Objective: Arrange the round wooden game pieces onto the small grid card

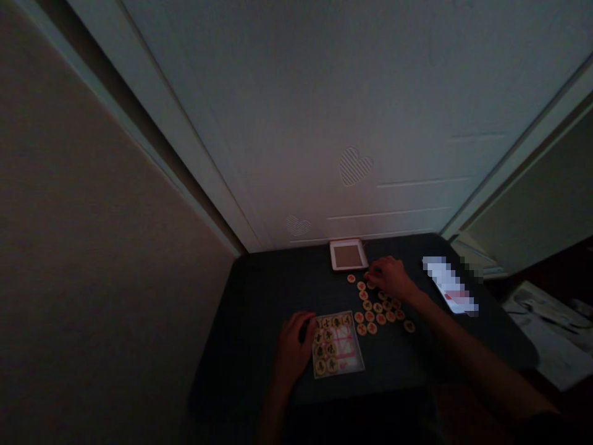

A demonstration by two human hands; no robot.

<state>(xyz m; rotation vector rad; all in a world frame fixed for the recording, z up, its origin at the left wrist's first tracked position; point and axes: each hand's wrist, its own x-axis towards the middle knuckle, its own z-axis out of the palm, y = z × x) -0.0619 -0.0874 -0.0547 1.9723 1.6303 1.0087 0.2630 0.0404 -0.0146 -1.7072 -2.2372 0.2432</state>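
Note:
A shallow square box lies on the dark table, with round xiangqi pieces set along its top row and down its left side. Curled fingers of my left hand rest on the box's upper left edge. Beyond and to the right, my right hand is over the far end of a loose group of xiangqi pieces with red or dark characters. Its fingers are drawn together close to the tabletop; whatever lies between the fingertips is hidden. My right hand and forearm cover part of the group.
A pale-rimmed square lid or tray lies at the table's back edge against the white panel. On the right is a phone with a lit, pixelated screen. The dark table has rounded corners. Papers are to the lower right.

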